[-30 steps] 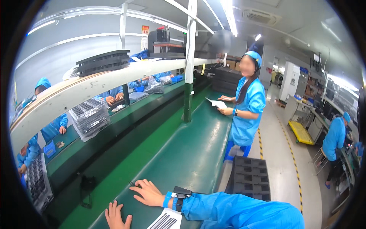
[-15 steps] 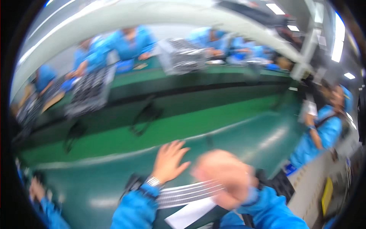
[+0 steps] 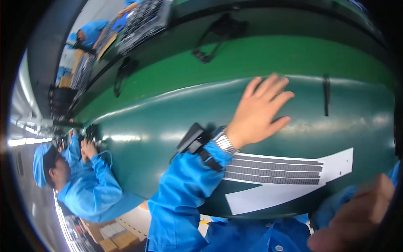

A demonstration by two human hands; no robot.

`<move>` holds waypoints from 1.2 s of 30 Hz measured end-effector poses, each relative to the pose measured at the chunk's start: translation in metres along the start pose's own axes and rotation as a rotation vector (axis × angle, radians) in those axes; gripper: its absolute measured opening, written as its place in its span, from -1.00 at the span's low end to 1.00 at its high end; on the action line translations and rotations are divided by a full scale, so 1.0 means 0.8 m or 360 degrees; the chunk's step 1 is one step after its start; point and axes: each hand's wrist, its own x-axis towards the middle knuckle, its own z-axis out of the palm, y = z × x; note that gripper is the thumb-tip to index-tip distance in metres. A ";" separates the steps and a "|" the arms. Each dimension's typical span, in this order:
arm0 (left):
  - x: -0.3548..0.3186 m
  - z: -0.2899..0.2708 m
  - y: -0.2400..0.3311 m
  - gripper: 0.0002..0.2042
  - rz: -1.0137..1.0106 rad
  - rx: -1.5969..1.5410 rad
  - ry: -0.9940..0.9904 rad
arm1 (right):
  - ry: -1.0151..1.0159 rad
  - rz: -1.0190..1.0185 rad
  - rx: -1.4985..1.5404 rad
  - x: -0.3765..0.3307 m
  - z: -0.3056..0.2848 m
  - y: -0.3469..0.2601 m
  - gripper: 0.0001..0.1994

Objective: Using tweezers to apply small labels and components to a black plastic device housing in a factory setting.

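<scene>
A glossy green worktop (image 3: 163, 117) stretched across the room, with a green floor (image 3: 168, 75) beyond its far edge. One co-worker (image 3: 90, 185) in blue cap and smock leaned at its left end, two hands near each other; a second person (image 3: 90, 33) in blue showed at the upper left.

One sheet of dark labels (image 3: 275, 170), in four rows, lay on the near part of the worktop, below and right of the left hand (image 3: 262, 111). Plain white paper (image 3: 262, 199) showed on two sides of it; whether that was one piece or two could not be told. One slim black tool (image 3: 326, 95) lay near the far edge.

The left hand was released, five fingers spread, grasping nothing, with one metal-banded watch (image 3: 225, 142) at its wrist. The right hand (image 3: 361, 214) was blurred at the lower right; whether it was clenched or grasping anything could not be told.
</scene>
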 end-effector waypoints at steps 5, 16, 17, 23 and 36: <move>-0.003 -0.005 0.010 -0.47 -0.0090 0.0082 -0.0170 | 0.0027 0.0148 0.0035 -0.049 -0.010 -0.002 -0.65; 0.012 -0.006 0.014 -0.48 -0.0058 0.0087 -0.0195 | -0.0770 0.1172 0.1450 -0.131 -0.015 -0.038 -0.69; 0.010 -0.008 0.012 -0.48 -0.0063 0.0103 -0.0206 | -0.0906 0.1300 0.1594 -0.140 -0.004 -0.036 -0.70; 0.012 -0.020 0.012 -0.47 -0.0092 0.0173 -0.0258 | -0.0863 0.1136 0.1727 -0.137 0.024 -0.027 -0.70; 0.020 -0.010 0.026 -0.48 -0.0084 0.0127 -0.0276 | -0.0135 0.0544 0.1295 -0.100 0.017 -0.024 -0.69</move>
